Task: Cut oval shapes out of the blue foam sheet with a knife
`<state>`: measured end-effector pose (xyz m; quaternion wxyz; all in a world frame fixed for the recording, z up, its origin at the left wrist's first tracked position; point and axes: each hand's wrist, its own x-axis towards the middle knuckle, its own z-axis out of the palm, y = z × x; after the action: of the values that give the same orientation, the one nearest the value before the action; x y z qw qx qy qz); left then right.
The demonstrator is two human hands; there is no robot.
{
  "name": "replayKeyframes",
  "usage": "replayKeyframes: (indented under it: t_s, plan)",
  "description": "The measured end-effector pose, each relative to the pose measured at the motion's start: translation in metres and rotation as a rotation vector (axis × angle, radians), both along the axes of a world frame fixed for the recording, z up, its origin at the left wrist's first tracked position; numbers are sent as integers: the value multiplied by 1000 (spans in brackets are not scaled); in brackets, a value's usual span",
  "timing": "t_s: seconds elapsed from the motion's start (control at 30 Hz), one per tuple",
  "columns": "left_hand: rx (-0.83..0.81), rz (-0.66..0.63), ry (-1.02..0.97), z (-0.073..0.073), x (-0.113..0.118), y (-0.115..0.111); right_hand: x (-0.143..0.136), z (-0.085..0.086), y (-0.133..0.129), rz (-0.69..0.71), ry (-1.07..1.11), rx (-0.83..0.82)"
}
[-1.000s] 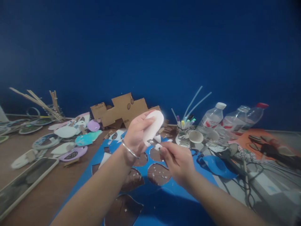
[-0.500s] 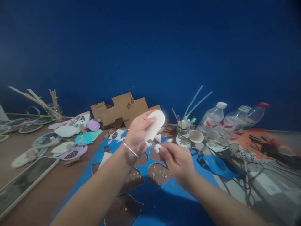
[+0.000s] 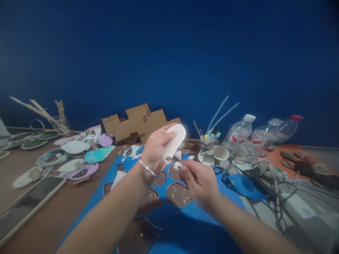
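White oval piece (image 3: 173, 143): held up above the blue sheet (image 3: 182, 220), near mid-view, tilted, rounded end up and to the right. Lower end has a notched, dark-marked edge.

Left hand (image 3: 153, 144): grasping the piece, thumb pressed along its face, fingers behind it. 1 silver bracelet (image 3: 147, 167) at the wrist.

Right hand (image 3: 200, 178): closed in a pinch on a small tool (image 3: 172, 161) with a greyish tip, at the lower end of the piece; type cannot be told, mostly hidden by the fingers. 1 small white bit (image 3: 177, 165) sits at the fingertips.

Below: blue sheet has several cut-out openings, brown surface showing through. White crumbs (image 3: 181, 195) lie scattered in 1 rounded opening under the hands.

Left side, on the brown table (image 3: 76, 204): turquoise shape (image 3: 99, 154), purple shape (image 3: 84, 172), several white shapes, 1 dark-faced slab with a pale rim (image 3: 31, 204). Thin sticks (image 3: 45, 114) stand behind.

Back: cardboard (image 3: 143, 123) against the blue wall (image 3: 169, 63). Right side: cup of markers (image 3: 206, 150), 3 clear bottles (image 3: 239, 130), orange sheet (image 3: 278, 151).
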<state>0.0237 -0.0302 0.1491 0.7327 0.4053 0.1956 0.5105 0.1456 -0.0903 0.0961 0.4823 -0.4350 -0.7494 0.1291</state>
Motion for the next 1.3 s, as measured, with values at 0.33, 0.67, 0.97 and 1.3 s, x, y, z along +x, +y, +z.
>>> replayKeyframes:
  t_s: [0.33,0.67,0.97,1.3]
  plan:
    - [-33,-30,-31,2,-4,3,-1,-3,2,4,-25,34]
    - [25,288,134,-2,-4,8,-1,-9,6,93,397,-131]
    - [207,597,310,-23,-1,22,3,-3,27,-38,749,-339]
    - [468,406,583,-14,-15,21,12,-8,39,-150,892,-249]
